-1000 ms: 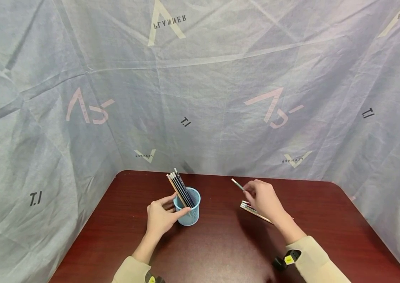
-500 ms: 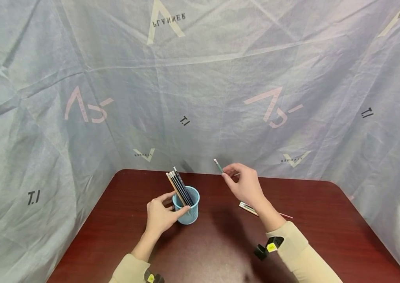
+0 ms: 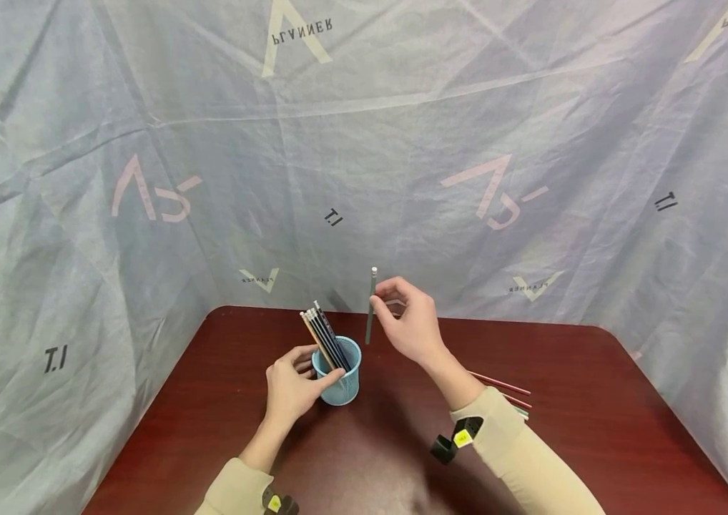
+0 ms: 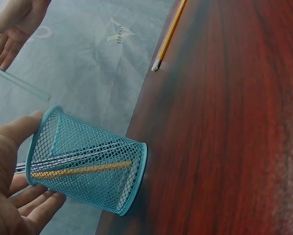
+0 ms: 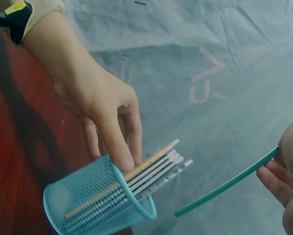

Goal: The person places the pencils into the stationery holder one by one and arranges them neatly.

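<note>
A light blue mesh pencil cup (image 3: 343,392) stands upright on the table. My left hand (image 3: 289,383) grips it near the rim, thumb at the near side and fingers behind. Inside lean several dark pencils and one yellow pencil (image 5: 146,164), eraser ends up. To the right of the cup, my right hand (image 3: 412,322) pinches a green pencil (image 3: 368,323) between thumb and fingers. That pencil is nearly upright in the head view, eraser on top, its lower end just above and beside the rim, apart from the cup.
Several loose pencils, among them a red pencil (image 3: 505,385), lie on the dark red table (image 3: 570,443) at the right, partly hidden by my right forearm. A yellow pencil (image 4: 172,29) shows in the left wrist view. A grey printed cloth (image 3: 390,179) encloses the table's back and sides.
My right hand has carried the green pencil leftward and up from the loose pencils to beside the cup, turning it from slanted to nearly upright. The left hand keeps its grip on the cup.
</note>
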`<state>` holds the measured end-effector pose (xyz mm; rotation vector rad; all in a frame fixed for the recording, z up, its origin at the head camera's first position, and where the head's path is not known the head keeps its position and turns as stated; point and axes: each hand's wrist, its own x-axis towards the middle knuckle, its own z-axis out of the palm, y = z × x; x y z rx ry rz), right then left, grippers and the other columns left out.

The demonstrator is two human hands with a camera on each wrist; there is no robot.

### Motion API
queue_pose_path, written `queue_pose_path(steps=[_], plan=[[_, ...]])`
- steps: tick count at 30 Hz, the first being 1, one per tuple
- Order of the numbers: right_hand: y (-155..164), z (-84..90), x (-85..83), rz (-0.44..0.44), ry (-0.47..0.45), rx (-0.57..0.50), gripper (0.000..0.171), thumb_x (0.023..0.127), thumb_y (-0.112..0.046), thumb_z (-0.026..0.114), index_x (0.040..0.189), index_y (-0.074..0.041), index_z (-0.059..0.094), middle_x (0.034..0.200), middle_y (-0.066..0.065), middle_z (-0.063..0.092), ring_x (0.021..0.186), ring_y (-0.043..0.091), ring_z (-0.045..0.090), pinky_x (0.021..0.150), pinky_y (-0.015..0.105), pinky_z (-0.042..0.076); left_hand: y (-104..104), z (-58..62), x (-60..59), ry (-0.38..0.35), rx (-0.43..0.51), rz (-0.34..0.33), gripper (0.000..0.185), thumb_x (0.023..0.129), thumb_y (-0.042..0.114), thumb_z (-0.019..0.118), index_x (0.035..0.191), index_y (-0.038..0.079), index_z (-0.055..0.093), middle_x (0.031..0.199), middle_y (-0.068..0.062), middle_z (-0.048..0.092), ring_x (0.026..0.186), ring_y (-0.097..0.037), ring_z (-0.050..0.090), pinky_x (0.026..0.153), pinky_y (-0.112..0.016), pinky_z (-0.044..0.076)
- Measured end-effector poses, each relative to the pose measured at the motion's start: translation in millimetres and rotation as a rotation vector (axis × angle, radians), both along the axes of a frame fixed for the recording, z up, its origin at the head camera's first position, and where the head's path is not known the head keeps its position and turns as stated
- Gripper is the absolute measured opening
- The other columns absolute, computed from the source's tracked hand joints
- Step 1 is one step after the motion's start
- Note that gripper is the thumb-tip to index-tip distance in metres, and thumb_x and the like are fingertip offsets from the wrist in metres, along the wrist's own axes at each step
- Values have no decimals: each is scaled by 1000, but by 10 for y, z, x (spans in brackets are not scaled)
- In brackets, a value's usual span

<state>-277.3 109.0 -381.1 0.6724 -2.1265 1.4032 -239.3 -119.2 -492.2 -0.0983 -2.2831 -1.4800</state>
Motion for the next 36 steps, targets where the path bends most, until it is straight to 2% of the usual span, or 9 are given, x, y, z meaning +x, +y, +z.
queue_pose_path(steps=[8,13,20,24,31,36], plan=[[-220,-98,-98,67,-12,39,11,101,-7,73,109,-1,70,100,11,75,91,23,78,79,30,68,-2,31,-25,-6,10,-8,65,68,31,103,123,7,79,113,-14,82,96,-30,82,83,-42,68],[-261,-237,-174,41,-48,104,10,101,-9,73,109,-3,71,100,9,76,91,22,77,79,32,68,-11,35,-18,-23,20,-20,67,69,33,103,126,7,79,113,-16,82,95,-29,82,81,-40,69],[-301,-451,-269,15,-99,192,6,101,-12,74,106,-9,71,96,5,77,87,17,76,75,26,65,-15,16,-18,-19,17,-7,66,68,29,103,126,7,79,111,-15,82,91,-27,82,77,-37,69],[-338,-511,-287,10,-116,232,7,101,-14,74,105,-10,71,95,4,76,87,16,74,76,26,64,-17,4,-19,-25,14,-1,65,69,28,103,125,8,80,110,-14,82,89,-24,82,76,-35,69],[-408,-610,-324,-1,-140,297,7,101,-15,74,104,-9,72,92,2,76,84,15,74,75,28,65,-27,6,8,-19,9,-9,67,69,32,102,127,8,79,108,-15,82,89,-26,82,77,-41,68],[-443,-658,-343,-9,-148,355,7,101,-16,74,105,-10,72,94,2,77,84,16,74,76,29,65,-19,1,10,-27,16,-5,65,69,30,103,126,9,79,107,-14,83,88,-24,82,76,-38,69]])
